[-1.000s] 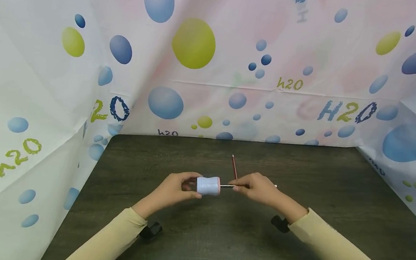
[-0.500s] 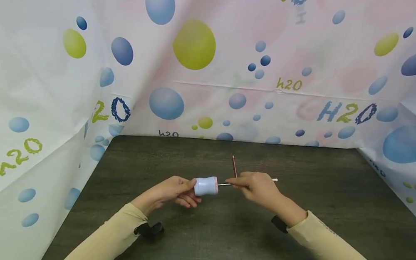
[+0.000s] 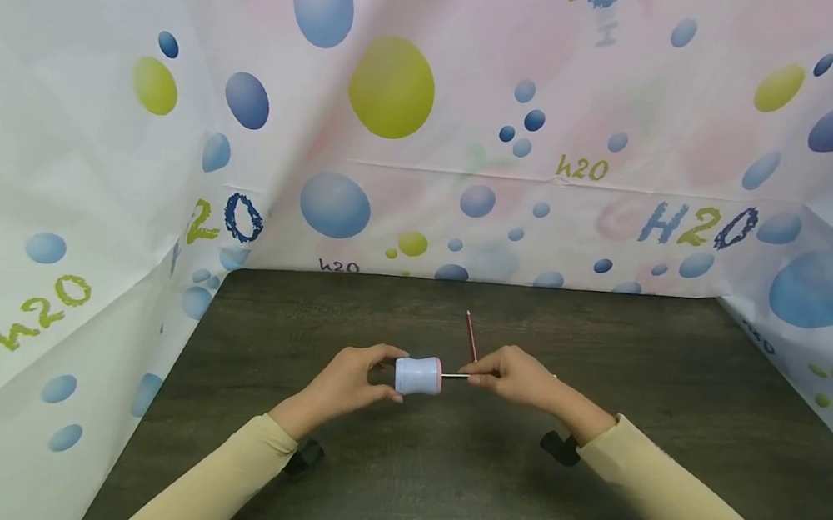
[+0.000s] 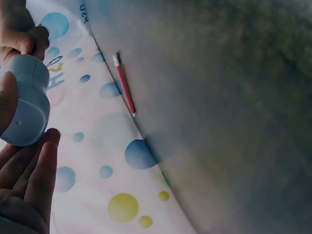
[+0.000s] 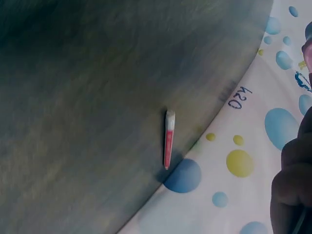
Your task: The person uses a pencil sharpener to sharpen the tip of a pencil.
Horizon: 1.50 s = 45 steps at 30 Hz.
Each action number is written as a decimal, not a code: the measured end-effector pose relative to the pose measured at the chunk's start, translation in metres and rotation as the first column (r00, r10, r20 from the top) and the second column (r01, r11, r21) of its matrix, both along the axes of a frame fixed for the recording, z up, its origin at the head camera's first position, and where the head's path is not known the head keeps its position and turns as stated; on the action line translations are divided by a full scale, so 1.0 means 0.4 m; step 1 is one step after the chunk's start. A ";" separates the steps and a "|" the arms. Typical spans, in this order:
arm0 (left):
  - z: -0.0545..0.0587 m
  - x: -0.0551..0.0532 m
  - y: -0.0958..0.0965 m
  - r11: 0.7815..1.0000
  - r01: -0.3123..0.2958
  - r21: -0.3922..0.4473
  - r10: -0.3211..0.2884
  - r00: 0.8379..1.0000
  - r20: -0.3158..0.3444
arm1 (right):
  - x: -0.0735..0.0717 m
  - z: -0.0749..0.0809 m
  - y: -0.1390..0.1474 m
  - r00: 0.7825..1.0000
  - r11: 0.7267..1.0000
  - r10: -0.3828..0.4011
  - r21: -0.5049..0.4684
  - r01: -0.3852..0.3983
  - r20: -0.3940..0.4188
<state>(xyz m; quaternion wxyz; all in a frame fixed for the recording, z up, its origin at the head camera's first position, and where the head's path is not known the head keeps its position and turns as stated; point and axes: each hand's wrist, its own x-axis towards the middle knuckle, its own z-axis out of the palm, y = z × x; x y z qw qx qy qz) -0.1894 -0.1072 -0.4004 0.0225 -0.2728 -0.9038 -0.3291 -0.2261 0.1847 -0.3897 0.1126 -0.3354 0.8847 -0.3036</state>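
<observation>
My left hand (image 3: 348,383) grips a light blue, waisted pencil sharpener (image 3: 418,376) by its left end, fingers on the upper side and thumb below. A pink rim faces right. From that rim comes a thin pencil (image 3: 455,376), which my right hand (image 3: 514,377) pinches close to the sharpener. The pencil's tip is hidden inside. In the left wrist view, the sharpener (image 4: 30,105) lies between thumb and fingers, with the right hand (image 4: 24,41) just beyond it. At the right wrist view's edge, the right hand (image 5: 295,180) shows darkly, the pink rim (image 5: 308,52) above it.
A red pencil (image 3: 471,336) lies on the dark wooden table (image 3: 306,308) behind the right hand. Its pale eraser end (image 4: 116,60) shows in the left wrist view. A white sheet (image 3: 584,84) printed with blue and green dots borders the table at back and sides.
My left hand turned over, thumb on top half a second ago, and is now back with fingers above and thumb below. The right hand tilted slightly and returned, keeping hold of the pencil.
</observation>
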 end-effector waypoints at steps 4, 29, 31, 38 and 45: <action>-0.007 -0.006 -0.003 0.997 0.024 0.079 -0.033 0.993 0.113 | 0.006 0.003 0.002 0.996 0.999 -0.015 0.028 0.018 -0.083; -0.002 -0.005 0.006 0.991 -0.010 0.131 0.005 0.999 0.033 | 0.009 0.012 0.011 0.985 0.999 -0.014 -0.037 0.008 -0.172; 0.002 0.004 0.009 0.997 0.002 0.073 0.008 0.991 -0.134 | 0.005 0.013 0.014 0.999 0.998 -0.025 -0.064 0.022 -0.046; 0.022 -0.007 0.005 0.982 0.029 0.185 -0.043 0.996 0.073 | 0.017 0.014 0.011 0.986 0.996 -0.076 -0.053 0.068 -0.148; 0.021 -0.033 -0.017 0.937 -0.119 0.329 -0.121 0.772 0.624 | 0.041 0.015 -0.004 0.889 0.997 -0.072 -0.033 0.064 -0.452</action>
